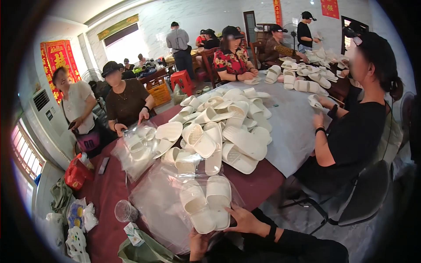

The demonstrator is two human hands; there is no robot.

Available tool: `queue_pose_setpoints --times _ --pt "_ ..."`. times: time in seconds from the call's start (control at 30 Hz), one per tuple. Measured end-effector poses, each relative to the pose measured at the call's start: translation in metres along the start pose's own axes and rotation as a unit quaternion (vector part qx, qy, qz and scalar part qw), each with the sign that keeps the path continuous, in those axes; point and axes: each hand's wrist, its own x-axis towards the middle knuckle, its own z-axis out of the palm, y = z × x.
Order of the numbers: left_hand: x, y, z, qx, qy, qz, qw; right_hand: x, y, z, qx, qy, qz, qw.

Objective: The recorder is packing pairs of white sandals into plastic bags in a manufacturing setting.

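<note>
Fingers of your left hand (199, 241) and right hand (244, 220) gripped the white slippers (217, 193) at lower centre, overlapping a clear bag (153, 208). You were probably bagging them; next called for settling both squarely within the plastic.

From where I sit, the plainest writing is at ten o'clock: a red wall hanging (58, 61) with a big gold character and smaller ones around it. At one o'clock I see a narrow red strip (277, 12) with gold marks too small for me to read; between one and two, a red sheet (330, 8) bears gold characters. At nine o'clock, a purple item (90, 142) at a standing person's waist shows rounded, dark, figure-like marks. The print on the small white-and-green carton (133, 234) at seven o'clock escapes me.
</note>
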Motion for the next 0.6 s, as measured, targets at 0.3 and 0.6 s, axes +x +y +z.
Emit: queue_pose_setpoints --times 0.3,0.6 --pt "0.001 -0.005 0.0 0.0 0.007 0.011 1.0 -0.004 0.012 -0.004 0.007 -0.043 -0.011 0.999" --pt "0.0 -0.012 -0.016 0.131 0.038 -0.101 0.985 0.0 -0.003 0.006 -0.059 -0.052 0.005 0.997"
